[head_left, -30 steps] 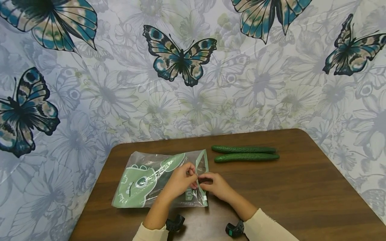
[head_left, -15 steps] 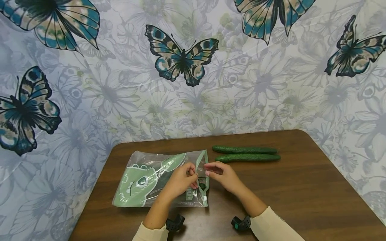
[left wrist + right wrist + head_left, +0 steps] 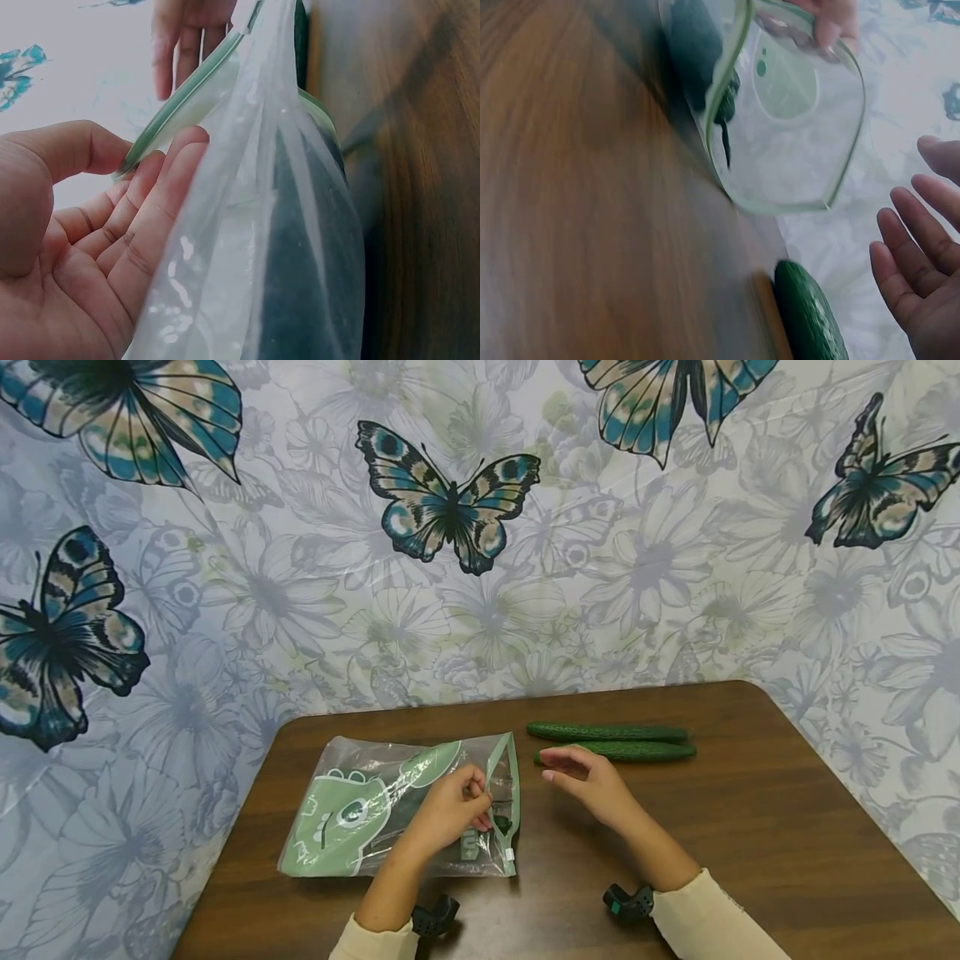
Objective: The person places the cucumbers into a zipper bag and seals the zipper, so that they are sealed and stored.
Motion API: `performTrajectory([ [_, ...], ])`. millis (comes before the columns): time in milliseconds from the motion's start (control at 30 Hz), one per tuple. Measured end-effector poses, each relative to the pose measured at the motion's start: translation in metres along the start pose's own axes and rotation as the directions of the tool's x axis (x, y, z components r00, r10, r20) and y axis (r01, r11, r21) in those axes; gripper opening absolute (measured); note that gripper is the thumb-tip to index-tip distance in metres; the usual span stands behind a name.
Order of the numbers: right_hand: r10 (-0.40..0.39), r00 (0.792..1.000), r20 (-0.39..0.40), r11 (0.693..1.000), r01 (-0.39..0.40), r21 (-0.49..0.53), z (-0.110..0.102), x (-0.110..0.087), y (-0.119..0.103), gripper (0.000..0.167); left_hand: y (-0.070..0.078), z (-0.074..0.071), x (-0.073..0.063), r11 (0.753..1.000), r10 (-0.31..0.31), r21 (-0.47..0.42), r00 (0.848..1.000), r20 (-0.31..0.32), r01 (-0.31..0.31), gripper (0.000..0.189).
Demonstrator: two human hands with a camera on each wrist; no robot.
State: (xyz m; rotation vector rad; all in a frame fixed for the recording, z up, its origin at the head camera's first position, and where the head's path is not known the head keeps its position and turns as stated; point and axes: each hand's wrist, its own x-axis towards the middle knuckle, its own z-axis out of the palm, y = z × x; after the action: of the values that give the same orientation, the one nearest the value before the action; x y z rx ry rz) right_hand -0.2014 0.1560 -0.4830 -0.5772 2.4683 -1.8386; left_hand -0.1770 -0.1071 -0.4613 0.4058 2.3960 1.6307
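A clear zip bag (image 3: 337, 831) with a green cartoon print lies on the table, its mouth to the right. My left hand (image 3: 442, 810) pinches the upper green-edged rim (image 3: 176, 105) between thumb and fingers, lifting it so the mouth gapes. Inside lies a dark green vegetable (image 3: 694, 56) with a thin stem, seen through the plastic. My right hand (image 3: 600, 789) is apart from the bag, fingers loosely bent and holding nothing. It overlaps the left end of the nearer cucumber (image 3: 652, 751) in the head view. The farther cucumber (image 3: 600, 732) lies alongside.
The brown wooden table (image 3: 712, 860) has a rounded far corner at the right. Behind it hangs a butterfly-patterned cloth (image 3: 480, 627). A white zip slider (image 3: 510, 854) sits at the bag mouth's near end. Both wrists wear black cameras (image 3: 628, 902).
My right hand has let go of the bag's rim and moved right, toward the cucumbers. The bag's mouth now shows as a wider gap. My left hand keeps its pinch in place.
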Motion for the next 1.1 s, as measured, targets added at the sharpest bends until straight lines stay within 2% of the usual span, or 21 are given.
performTrajectory([
  [233,0.032,0.998,-0.051,0.997,-0.035,-0.061,-0.026,-0.004,0.006,0.036,-0.001,0.000,0.001,1.000,0.003,-0.003,1.000,0.001,-0.003,0.007],
  [567,0.087,0.990,-0.112,0.979,-0.106,-0.177,-0.056,-0.007,0.017,0.050,0.001,0.001,0.000,1.000,0.007,-0.015,1.000,-0.006,-0.007,0.006],
  [1100,0.098,0.979,-0.178,0.951,-0.145,-0.273,-0.104,-0.013,0.040,0.054,0.004,0.003,-0.002,1.000,-0.009,0.008,1.000,-0.017,0.009,0.005],
])
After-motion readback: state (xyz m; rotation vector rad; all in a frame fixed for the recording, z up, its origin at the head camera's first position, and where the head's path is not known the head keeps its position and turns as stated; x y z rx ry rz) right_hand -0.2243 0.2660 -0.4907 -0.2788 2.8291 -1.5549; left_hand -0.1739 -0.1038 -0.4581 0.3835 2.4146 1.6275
